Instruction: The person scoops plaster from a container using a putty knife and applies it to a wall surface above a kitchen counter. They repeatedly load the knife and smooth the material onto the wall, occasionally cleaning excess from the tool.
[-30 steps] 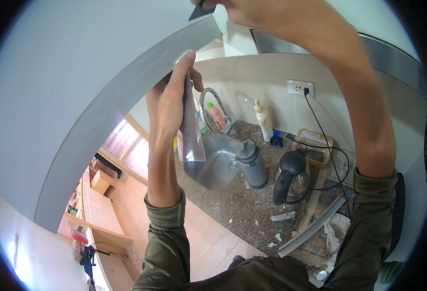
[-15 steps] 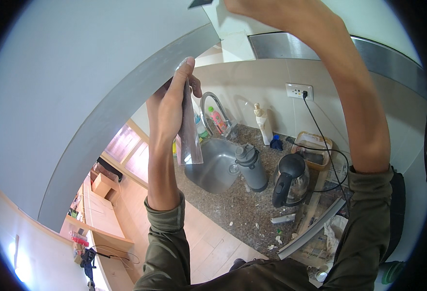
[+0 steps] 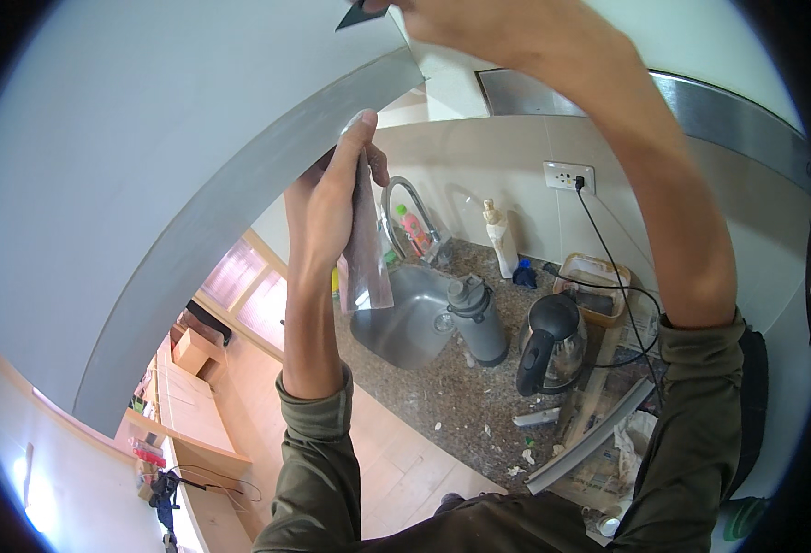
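Overhead to the left is a large pale panel (image 3: 147,138) with a curved grey lower edge strip (image 3: 239,198). My left hand (image 3: 327,207) is raised at the right part of that edge, thumb up. It is closed on a thin, see-through plastic strip (image 3: 367,253) that hangs down over the sink. At the top of the picture my right hand (image 3: 461,23) is partly cut off by the frame. It is closed on a flat, dark-bladed tool, like a scraper (image 3: 359,16), whose pointed corner lies over the panel face. The tool's handle is hidden.
Below is a speckled stone counter (image 3: 424,396) with a steel sink (image 3: 401,336), a tap (image 3: 405,184), a grey bottle (image 3: 479,323), a kettle (image 3: 553,346) and a white bottle (image 3: 499,240). A black cord (image 3: 599,230) runs from a wall socket (image 3: 557,175). Debris lies about.
My right hand has moved left and slightly down, bringing more of the dark blade into view over the panel. My left hand and the plastic strip have shifted slightly right.
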Demonstrator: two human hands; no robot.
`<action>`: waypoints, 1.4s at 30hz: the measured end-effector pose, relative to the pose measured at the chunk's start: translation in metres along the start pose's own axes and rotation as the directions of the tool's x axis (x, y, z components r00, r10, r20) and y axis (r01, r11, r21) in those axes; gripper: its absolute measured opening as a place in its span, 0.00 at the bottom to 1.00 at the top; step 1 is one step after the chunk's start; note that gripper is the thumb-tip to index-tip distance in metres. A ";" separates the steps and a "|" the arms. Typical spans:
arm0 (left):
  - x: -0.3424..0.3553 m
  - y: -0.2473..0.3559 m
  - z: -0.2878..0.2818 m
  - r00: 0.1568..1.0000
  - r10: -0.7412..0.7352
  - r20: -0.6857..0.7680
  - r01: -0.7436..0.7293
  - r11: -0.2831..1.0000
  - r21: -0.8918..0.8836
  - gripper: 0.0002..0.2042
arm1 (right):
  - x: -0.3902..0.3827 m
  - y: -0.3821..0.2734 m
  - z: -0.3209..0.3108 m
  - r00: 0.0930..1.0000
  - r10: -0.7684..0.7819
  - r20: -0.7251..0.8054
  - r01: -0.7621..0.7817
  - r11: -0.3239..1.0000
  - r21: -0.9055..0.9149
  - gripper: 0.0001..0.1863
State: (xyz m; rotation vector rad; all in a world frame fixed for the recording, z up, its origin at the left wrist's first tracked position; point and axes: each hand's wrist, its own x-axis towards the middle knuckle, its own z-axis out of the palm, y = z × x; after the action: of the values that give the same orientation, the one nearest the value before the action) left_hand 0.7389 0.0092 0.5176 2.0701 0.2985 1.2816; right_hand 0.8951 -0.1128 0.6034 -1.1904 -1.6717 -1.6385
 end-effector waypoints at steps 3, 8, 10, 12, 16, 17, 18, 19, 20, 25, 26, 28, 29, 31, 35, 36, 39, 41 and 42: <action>0.002 -0.006 0.004 0.994 0.102 -0.041 -0.105 0.992 -0.075 0.17 | -0.002 -0.002 -0.018 0.998 0.054 0.019 -0.055 0.998 0.035 0.06; -0.001 -0.006 0.001 0.997 0.081 -0.008 -0.081 0.995 -0.050 0.17 | -0.016 -0.021 -0.054 0.970 0.130 0.206 -0.144 0.988 0.058 0.10; -0.001 -0.025 0.001 0.986 0.169 -0.007 -0.170 0.985 -0.024 0.20 | -0.049 -0.027 -0.053 0.938 0.342 0.046 -0.345 0.923 0.169 0.08; -0.030 -0.030 -0.005 0.994 0.008 0.112 -0.009 1.000 0.002 0.22 | -0.084 -0.049 -0.050 0.873 0.488 0.013 -0.470 0.833 0.291 0.06; -0.090 -0.141 -0.044 0.974 -0.131 0.185 0.082 0.965 0.250 0.18 | -0.122 -0.101 -0.061 0.854 0.515 0.069 -0.485 0.742 0.463 0.06; -0.111 -0.175 -0.054 0.965 -0.169 0.201 0.100 0.944 0.313 0.19 | -0.125 -0.109 -0.066 0.810 0.568 0.143 -0.556 0.667 0.496 0.06; -0.135 -0.194 -0.060 0.952 -0.208 0.226 0.132 0.941 0.311 0.22 | -0.130 -0.115 -0.069 0.758 0.612 0.224 -0.625 0.586 0.516 0.06; -0.161 -0.225 -0.078 0.937 -0.272 0.217 0.186 0.919 0.348 0.25 | -0.132 -0.122 -0.068 0.719 0.640 0.270 -0.669 0.532 0.519 0.06; -0.186 -0.260 -0.100 0.910 -0.353 0.217 0.238 0.874 0.424 0.26 | -0.130 -0.126 -0.072 0.684 0.661 0.309 -0.704 0.486 0.518 0.06; -0.317 -0.320 -0.191 0.744 -0.668 0.025 0.585 0.669 0.459 0.32 | -0.111 -0.170 -0.072 0.573 0.637 0.515 -0.746 0.145 0.650 0.10; -0.337 -0.330 -0.202 0.677 -0.736 -0.030 0.658 0.587 0.472 0.32 | -0.115 -0.183 -0.064 0.555 0.623 0.551 -0.741 0.069 0.668 0.11; -0.381 -0.355 -0.225 0.543 -0.835 -0.090 0.755 0.438 0.489 0.34 | -0.123 -0.218 -0.049 0.518 0.578 0.631 -0.751 -0.045 0.658 0.13; -0.406 -0.367 -0.244 0.487 -0.866 -0.113 0.780 0.373 0.502 0.34 | -0.127 -0.241 -0.037 0.507 0.547 0.666 -0.757 -0.087 0.648 0.13; -0.473 -0.421 -0.299 0.517 -0.837 -0.180 0.762 0.354 0.542 0.37 | -0.132 -0.289 -0.014 0.518 0.471 0.714 -0.724 -0.203 0.659 0.12; -0.573 -0.441 -0.322 0.222 -0.971 -0.089 0.800 0.128 0.587 0.42 | -0.145 -0.360 0.002 0.457 0.368 0.810 -0.779 -0.275 0.564 0.12; -0.594 -0.443 -0.337 0.175 -0.980 -0.090 0.796 0.087 0.599 0.40 | -0.143 -0.379 0.008 0.437 0.344 0.831 -0.785 -0.305 0.539 0.13; -0.638 -0.450 -0.356 0.073 -0.996 -0.043 0.781 0.030 0.624 0.37 | -0.129 -0.421 0.007 0.328 0.483 0.812 -0.724 -0.423 0.545 0.12; -0.664 -0.453 -0.369 0.038 -0.999 -0.013 0.782 0.021 0.624 0.34 | -0.122 -0.445 0.004 0.256 0.538 0.803 -0.692 -0.478 0.541 0.13; -0.684 -0.453 -0.379 0.029 -1.000 -0.005 0.788 0.020 0.615 0.33 | -0.120 -0.459 0.008 0.234 0.553 0.799 -0.679 -0.495 0.542 0.14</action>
State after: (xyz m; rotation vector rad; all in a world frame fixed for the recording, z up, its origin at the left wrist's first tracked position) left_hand 0.1467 0.1564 -0.1487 1.6568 1.6280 -0.2408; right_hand 0.5664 -0.0819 0.2627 -1.0457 -0.9158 0.5531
